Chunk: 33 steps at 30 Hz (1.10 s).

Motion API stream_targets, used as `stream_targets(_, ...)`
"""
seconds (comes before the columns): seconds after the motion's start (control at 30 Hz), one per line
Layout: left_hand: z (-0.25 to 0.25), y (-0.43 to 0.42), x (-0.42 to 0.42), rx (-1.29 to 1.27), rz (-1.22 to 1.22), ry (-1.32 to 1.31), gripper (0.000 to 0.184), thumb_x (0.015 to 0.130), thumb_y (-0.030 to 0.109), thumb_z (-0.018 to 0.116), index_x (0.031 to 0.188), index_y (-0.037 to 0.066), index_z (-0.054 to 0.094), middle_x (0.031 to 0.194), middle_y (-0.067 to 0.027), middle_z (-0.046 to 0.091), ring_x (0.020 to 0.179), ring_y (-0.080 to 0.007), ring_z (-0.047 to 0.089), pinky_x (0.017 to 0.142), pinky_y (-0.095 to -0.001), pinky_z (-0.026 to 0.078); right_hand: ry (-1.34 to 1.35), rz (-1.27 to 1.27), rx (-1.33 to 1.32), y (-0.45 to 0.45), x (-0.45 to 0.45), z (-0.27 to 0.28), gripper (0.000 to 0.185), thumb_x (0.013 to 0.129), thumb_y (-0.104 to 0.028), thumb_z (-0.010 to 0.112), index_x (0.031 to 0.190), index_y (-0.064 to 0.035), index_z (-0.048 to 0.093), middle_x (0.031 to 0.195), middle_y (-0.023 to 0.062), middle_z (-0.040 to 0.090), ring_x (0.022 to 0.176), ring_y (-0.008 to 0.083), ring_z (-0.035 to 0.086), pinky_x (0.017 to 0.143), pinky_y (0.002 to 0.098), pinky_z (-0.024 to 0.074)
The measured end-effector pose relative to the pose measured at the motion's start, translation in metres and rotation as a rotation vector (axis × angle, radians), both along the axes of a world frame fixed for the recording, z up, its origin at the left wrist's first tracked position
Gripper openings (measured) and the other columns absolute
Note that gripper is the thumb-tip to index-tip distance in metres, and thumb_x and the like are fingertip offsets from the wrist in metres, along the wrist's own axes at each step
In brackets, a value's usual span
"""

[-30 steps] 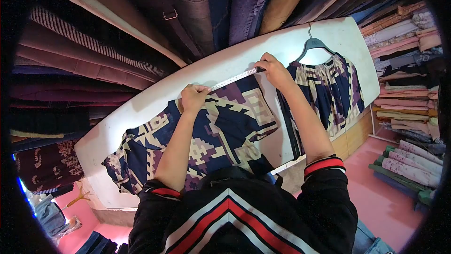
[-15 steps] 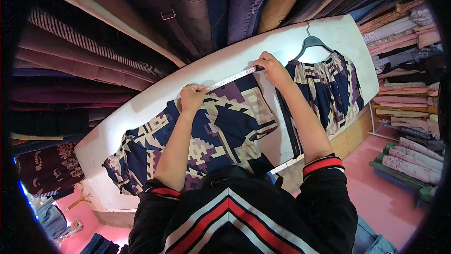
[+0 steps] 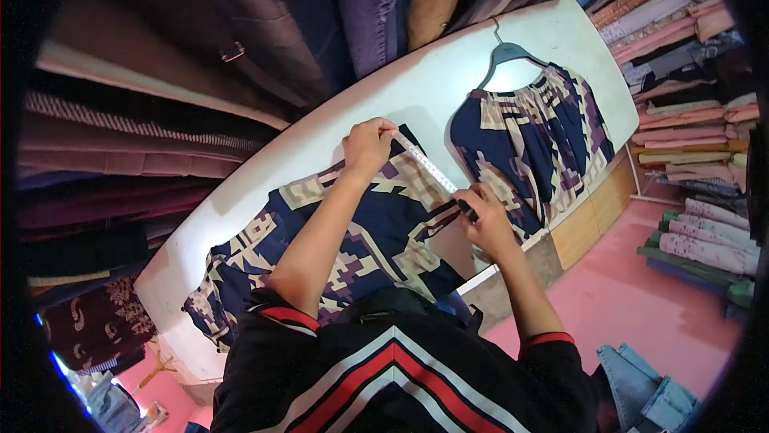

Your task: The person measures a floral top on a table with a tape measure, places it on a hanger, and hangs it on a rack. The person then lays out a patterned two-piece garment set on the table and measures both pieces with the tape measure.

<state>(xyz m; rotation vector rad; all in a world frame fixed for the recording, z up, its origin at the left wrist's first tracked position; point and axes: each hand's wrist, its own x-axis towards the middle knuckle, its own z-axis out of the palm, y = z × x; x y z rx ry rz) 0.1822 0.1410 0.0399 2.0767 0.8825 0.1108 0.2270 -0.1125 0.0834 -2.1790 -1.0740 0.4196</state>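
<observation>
A white measuring tape [image 3: 426,164] runs taut and slanting between my hands over the right end of a patterned navy, cream and purple garment [image 3: 352,229]. My left hand [image 3: 370,147] pinches the tape's far end at the garment's top corner. Closer to me, my right hand [image 3: 487,221] grips the tape's other end, with something dark showing between the fingers. The garment lies spread on a long white board [image 3: 240,173], partly covered by my left forearm. To its right lies a matching gathered garment [image 3: 533,140] with a dark hanger [image 3: 513,55].
Dark trousers and other clothes [image 3: 240,40] hang along the far side, close above the board. Folded clothes [image 3: 681,112] are stacked at the right, with more rolled ones [image 3: 705,233] below. Light blue jeans [image 3: 641,389] sit at the lower right over a pink floor [image 3: 609,273].
The tape has swung from along the garment's upper edge to down its right end. My left hand moved right to the corner; my right hand came down toward me. The view shifted slightly.
</observation>
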Motion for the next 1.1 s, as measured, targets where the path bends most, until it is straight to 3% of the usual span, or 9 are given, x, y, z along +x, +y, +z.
stream_targets(0.13, -0.02, -0.007, 0.008, 0.186, -0.029, -0.084, 0.012, 0.08, 0.02, 0.065, 0.085, 0.011, 0.071, 0.082, -0.0066, 0.068, 0.075, -0.0209, 0.064, 0.072, -0.0319, 0.049, 0.06, -0.111, 0.05, 0.001, -0.019, -0.014, 0.043, 0.062, 0.007, 0.058, 0.102, -0.0082, 0.057, 0.094, 0.0154, 0.05, 0.088, 0.0328, 0.055, 0.073, 0.0364, 0.0465)
stream_targets(0.23, -0.027, -0.007, 0.011, 0.166, 0.016, -0.05, 0.01, 0.078, 0.023, 0.066, 0.084, 0.017, 0.071, 0.082, -0.001, 0.067, 0.086, -0.0237, 0.058, 0.08, -0.0388, 0.043, 0.089, -0.15, 0.044, 0.007, -0.026, -0.02, 0.044, 0.064, 0.008, 0.058, 0.104, -0.0083, 0.056, 0.1, 0.0158, 0.049, 0.093, 0.033, 0.054, 0.075, 0.0376, 0.0472)
stream_targets(0.37, -0.028, -0.008, 0.017, 0.213, 0.007, -0.074, 0.009, 0.077, 0.024, 0.067, 0.083, 0.018, 0.071, 0.084, 0.0003, 0.065, 0.087, -0.0217, 0.057, 0.08, -0.0393, 0.04, 0.135, -0.173, 0.0, 0.013, -0.028, -0.021, 0.043, 0.066, 0.007, 0.059, 0.106, -0.0087, 0.056, 0.104, 0.0159, 0.05, 0.097, 0.0345, 0.053, 0.081, 0.0391, 0.0466)
stream_targets(0.47, -0.027, -0.009, 0.015, 0.357, 0.002, -0.136, 0.011, 0.075, 0.024, 0.071, 0.083, 0.016, 0.073, 0.082, -0.001, 0.064, 0.079, -0.0191, 0.058, 0.073, -0.032, 0.047, 0.121, -0.18, -0.015, 0.01, -0.029, -0.02, 0.044, 0.065, 0.006, 0.061, 0.106, -0.0081, 0.054, 0.105, 0.0161, 0.049, 0.097, 0.035, 0.053, 0.082, 0.0392, 0.046)
stream_targets(0.77, -0.027, -0.008, 0.016, 0.336, 0.025, -0.107, 0.014, 0.072, 0.022, 0.073, 0.085, 0.017, 0.074, 0.08, 0.0005, 0.059, 0.077, -0.0168, 0.056, 0.071, -0.0301, 0.046, 0.019, -0.237, -0.089, -0.042, -0.071, -0.024, 0.053, 0.059, 0.004, 0.065, 0.109, -0.0046, 0.052, 0.103, 0.0159, 0.05, 0.095, 0.0339, 0.051, 0.08, 0.0387, 0.0454)
stream_targets(1.1, -0.027, -0.007, 0.016, 0.302, 0.015, -0.115, 0.014, 0.073, 0.022, 0.073, 0.086, 0.017, 0.074, 0.08, -0.0002, 0.059, 0.077, -0.0166, 0.056, 0.071, -0.0296, 0.046, 0.045, -0.315, -0.07, -0.039, -0.067, -0.021, 0.042, 0.062, 0.003, 0.063, 0.103, -0.004, 0.055, 0.1, 0.0158, 0.051, 0.093, 0.0339, 0.052, 0.08, 0.0391, 0.0453)
